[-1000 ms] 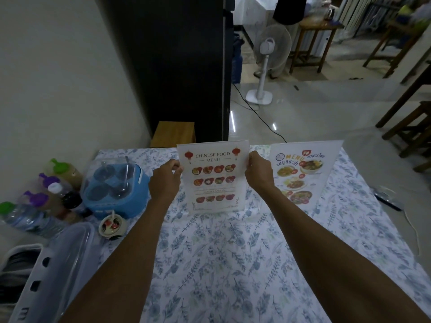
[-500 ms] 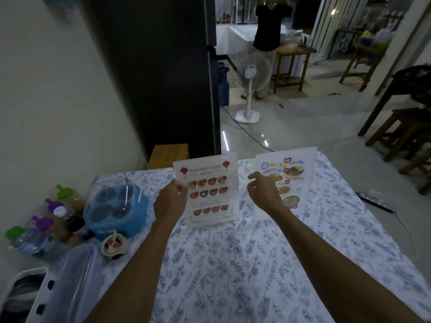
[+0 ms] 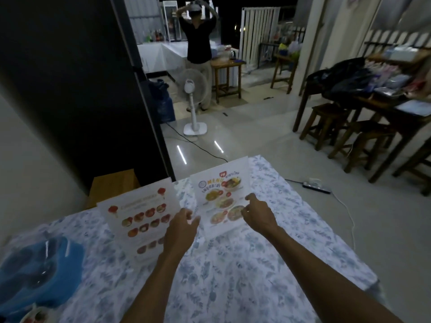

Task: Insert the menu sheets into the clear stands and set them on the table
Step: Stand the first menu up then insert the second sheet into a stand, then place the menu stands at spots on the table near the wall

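Observation:
Two clear stands with menu sheets in them stand upright on the floral tablecloth (image 3: 233, 280). The Chinese food menu stand (image 3: 140, 220) is on the left and is blurred. To its right is the colourful Thai menu stand (image 3: 221, 194). My left hand (image 3: 182, 229) hovers between the two stands, fingers apart, with its fingertips close to the Thai stand's lower left edge. In front of that stand's right edge is my right hand (image 3: 256, 213), fingers loosely spread. Neither hand holds anything.
A blue lidded condiment caddy (image 3: 39, 269) sits at the table's near left. A wooden stool (image 3: 114, 183) stands behind the table by the dark cabinet. Beyond are a standing fan (image 3: 193, 89), a person, a power strip (image 3: 316, 185) on the floor, and wooden stools on the right.
Both hands let go of the Chinese menu stand, which stays upright, and shifted right toward the Thai menu stand. The camera tilted up and to the right.

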`<state>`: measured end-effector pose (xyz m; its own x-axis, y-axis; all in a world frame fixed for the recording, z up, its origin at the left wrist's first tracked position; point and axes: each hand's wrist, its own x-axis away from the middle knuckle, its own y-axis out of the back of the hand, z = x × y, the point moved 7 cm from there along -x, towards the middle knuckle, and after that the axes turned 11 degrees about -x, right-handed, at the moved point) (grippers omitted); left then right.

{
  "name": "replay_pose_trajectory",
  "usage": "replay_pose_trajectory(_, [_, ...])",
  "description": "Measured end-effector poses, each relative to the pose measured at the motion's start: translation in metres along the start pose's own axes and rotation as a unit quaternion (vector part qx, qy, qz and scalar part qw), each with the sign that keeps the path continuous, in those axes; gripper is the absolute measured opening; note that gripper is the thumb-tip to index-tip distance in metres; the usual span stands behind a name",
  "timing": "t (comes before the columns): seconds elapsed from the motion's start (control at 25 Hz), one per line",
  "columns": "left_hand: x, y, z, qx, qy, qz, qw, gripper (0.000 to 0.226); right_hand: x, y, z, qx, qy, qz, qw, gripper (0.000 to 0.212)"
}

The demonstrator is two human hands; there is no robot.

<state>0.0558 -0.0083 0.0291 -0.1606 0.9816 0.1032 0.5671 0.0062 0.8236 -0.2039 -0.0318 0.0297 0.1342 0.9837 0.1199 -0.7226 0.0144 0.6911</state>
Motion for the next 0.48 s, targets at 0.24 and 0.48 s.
replay_pose_trajectory(0.24, [-0.045, -0.042, -0.010, 0.035, 0.091, 0.052, 0.994, 0.073, -0.063, 0.004, -0.033, -0.053, -0.032, 0.039, 0.997, 0.094])
replay_pose_trajectory(0.48, [-0.074, -0.057, -0.017, 0.094, 0.088, 0.015, 0.992, 0.049, -0.122, -0.019, -0.048, -0.072, 0.017, 0.147, 0.986, 0.060])
